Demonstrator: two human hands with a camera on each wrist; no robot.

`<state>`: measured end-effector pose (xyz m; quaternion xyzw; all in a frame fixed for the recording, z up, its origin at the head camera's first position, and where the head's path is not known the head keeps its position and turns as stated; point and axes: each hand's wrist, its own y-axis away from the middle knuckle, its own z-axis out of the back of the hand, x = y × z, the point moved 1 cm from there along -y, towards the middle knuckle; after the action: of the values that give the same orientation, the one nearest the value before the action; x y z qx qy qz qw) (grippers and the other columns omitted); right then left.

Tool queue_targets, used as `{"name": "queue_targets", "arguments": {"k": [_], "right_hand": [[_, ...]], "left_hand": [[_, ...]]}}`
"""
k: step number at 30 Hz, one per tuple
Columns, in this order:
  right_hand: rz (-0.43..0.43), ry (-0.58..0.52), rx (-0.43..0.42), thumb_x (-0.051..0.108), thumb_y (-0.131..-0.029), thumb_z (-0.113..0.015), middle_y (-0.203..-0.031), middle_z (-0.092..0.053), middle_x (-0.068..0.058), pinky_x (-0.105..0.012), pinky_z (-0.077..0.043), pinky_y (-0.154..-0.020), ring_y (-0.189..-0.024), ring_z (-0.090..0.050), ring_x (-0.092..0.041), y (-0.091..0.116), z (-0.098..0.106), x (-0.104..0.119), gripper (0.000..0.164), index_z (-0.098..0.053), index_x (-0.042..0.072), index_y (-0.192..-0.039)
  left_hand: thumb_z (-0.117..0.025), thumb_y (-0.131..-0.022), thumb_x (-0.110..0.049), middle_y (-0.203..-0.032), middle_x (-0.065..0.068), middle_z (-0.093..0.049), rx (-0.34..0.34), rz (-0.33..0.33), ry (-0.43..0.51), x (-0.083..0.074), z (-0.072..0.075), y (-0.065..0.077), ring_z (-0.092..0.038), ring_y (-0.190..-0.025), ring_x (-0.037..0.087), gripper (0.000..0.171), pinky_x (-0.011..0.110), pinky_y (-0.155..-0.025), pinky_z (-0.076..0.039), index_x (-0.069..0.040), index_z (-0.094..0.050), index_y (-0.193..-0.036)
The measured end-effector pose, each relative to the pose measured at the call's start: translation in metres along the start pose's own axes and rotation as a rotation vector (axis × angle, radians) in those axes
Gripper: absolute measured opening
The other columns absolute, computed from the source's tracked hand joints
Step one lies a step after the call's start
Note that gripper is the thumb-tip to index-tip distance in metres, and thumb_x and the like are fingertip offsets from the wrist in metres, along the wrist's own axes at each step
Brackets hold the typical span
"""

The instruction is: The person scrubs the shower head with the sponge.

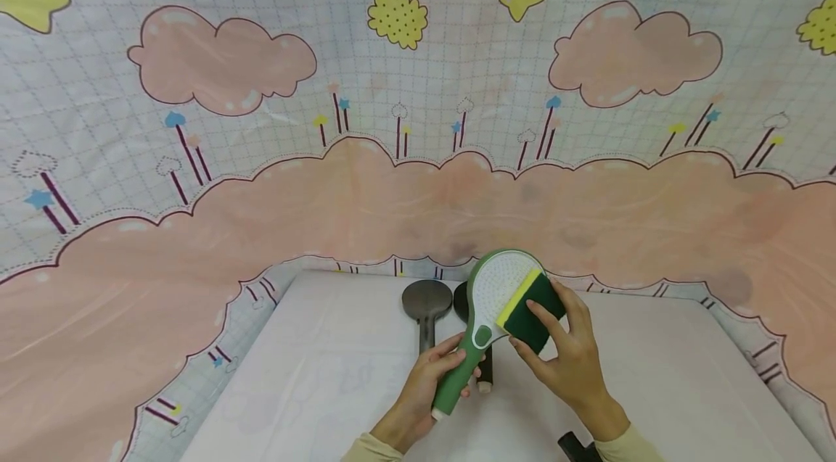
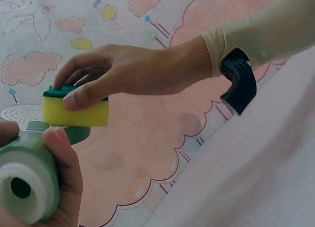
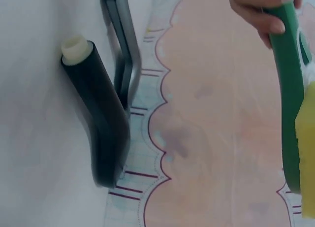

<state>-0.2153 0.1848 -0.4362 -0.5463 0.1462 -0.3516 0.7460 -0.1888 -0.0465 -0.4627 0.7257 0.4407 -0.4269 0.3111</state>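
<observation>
My left hand (image 1: 418,386) grips the handle of a green shower head (image 1: 451,391), which is tilted with its white, dotted spray face toward me. A sponge (image 1: 525,335) with a yellow side and a dark green scouring side is held by my right hand (image 1: 575,364), thumb and fingers pinching it. The sponge's yellow side (image 2: 78,113) lies at the spray face, covering its lower right part. In the left wrist view, the handle's hollow, pale end (image 2: 37,207) points at the camera. The right wrist view shows the green back (image 3: 288,89) of the shower head beside the yellow foam (image 3: 307,153).
On the white table (image 1: 307,375) lies a grey shower head (image 1: 427,300), left of the green one. A black shower head (image 1: 485,373) lies partly hidden behind the green one, its pale threaded end (image 3: 75,48) showing. A cartoon-patterned cloth (image 1: 392,208) hangs behind the table.
</observation>
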Motion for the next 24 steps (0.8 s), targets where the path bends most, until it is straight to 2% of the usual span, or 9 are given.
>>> {"name": "queue_targets", "arguments": {"k": [6, 11, 18, 24], "right_hand": [[-0.006, -0.016, 0.014, 0.059, -0.088, -0.062, -0.142, -0.047, -0.028, -0.018, -0.024, -0.117, -0.129, -0.043, -0.039, 0.004, -0.007, 0.008, 0.059, -0.068, 0.009, -0.12], [-0.016, -0.033, 0.02, 0.059, -0.089, -0.061, -0.141, -0.048, -0.028, -0.018, -0.024, -0.117, -0.128, -0.044, -0.038, 0.011, -0.009, 0.014, 0.059, -0.068, 0.009, -0.12], [0.025, -0.052, 0.021, 0.056, -0.09, -0.062, -0.139, -0.048, -0.031, -0.02, -0.024, -0.118, -0.128, -0.044, -0.039, 0.015, -0.013, 0.021, 0.056, -0.068, 0.009, -0.119], [0.056, -0.017, 0.002, 0.055, -0.091, -0.061, -0.137, -0.049, -0.031, -0.02, -0.024, -0.118, -0.123, -0.045, -0.041, 0.015, -0.014, 0.019, 0.054, -0.068, 0.009, -0.118]], "left_hand": [[-0.056, -0.098, -0.027, -0.127, 0.013, -0.063, -0.031, -0.011, 0.005, 0.0, -0.001, -0.002, -0.066, -0.1, 0.014, 0.059, 0.022, -0.071, -0.054, -0.006, -0.038, -0.15], [-0.056, -0.099, -0.024, -0.128, 0.015, -0.062, -0.037, -0.008, 0.022, 0.001, -0.002, -0.003, -0.066, -0.1, 0.014, 0.057, 0.022, -0.073, -0.054, -0.006, -0.039, -0.15], [-0.055, -0.099, -0.024, -0.122, 0.01, -0.064, -0.043, -0.023, 0.034, -0.001, -0.006, -0.004, -0.065, -0.1, 0.012, 0.057, 0.022, -0.076, -0.053, -0.004, -0.038, -0.15], [-0.054, -0.1, -0.023, -0.122, 0.008, -0.064, -0.048, -0.023, 0.038, 0.0, -0.008, -0.004, -0.066, -0.098, 0.011, 0.057, 0.022, -0.075, -0.053, -0.002, -0.036, -0.15]]}}
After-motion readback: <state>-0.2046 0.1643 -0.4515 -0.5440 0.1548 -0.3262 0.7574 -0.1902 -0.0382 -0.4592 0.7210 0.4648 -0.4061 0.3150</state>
